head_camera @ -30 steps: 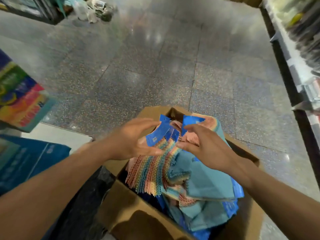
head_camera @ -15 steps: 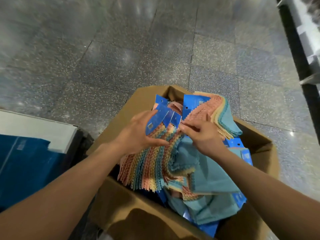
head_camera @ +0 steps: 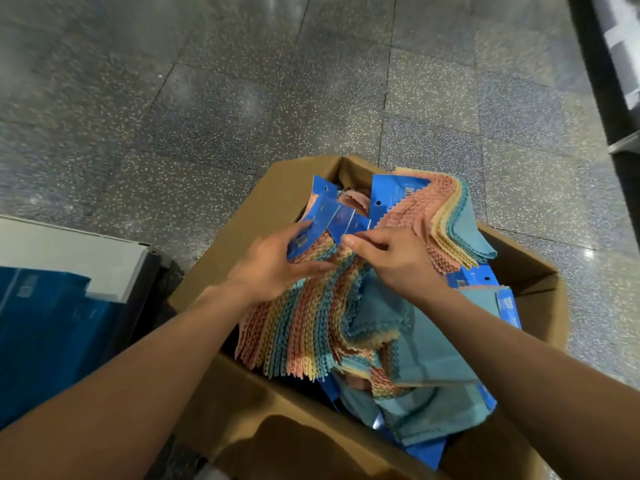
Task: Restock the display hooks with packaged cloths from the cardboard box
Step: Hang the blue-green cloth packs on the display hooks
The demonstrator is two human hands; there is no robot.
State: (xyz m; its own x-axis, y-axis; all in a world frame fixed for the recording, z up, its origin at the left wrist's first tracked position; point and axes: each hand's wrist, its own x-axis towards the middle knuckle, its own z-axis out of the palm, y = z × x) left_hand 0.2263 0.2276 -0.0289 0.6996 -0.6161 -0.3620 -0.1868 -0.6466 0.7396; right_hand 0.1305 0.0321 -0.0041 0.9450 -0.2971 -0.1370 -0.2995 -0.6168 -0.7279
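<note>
Tiled floor (head_camera: 242,98); hands (head_camera: 273,268) (head_camera: 394,261) (fingers (head_camera: 367,239) curled) on cloth packs (head_camera: 298,323).

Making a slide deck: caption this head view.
Over the cardboard box, the left hand and right hand grip blue-carded cloth packs.

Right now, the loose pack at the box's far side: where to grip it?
Probably pinch its blue header card by the hang hole, coming from above left: the card lies exposed and flat there, while fanned cloths cover its right side.
</note>
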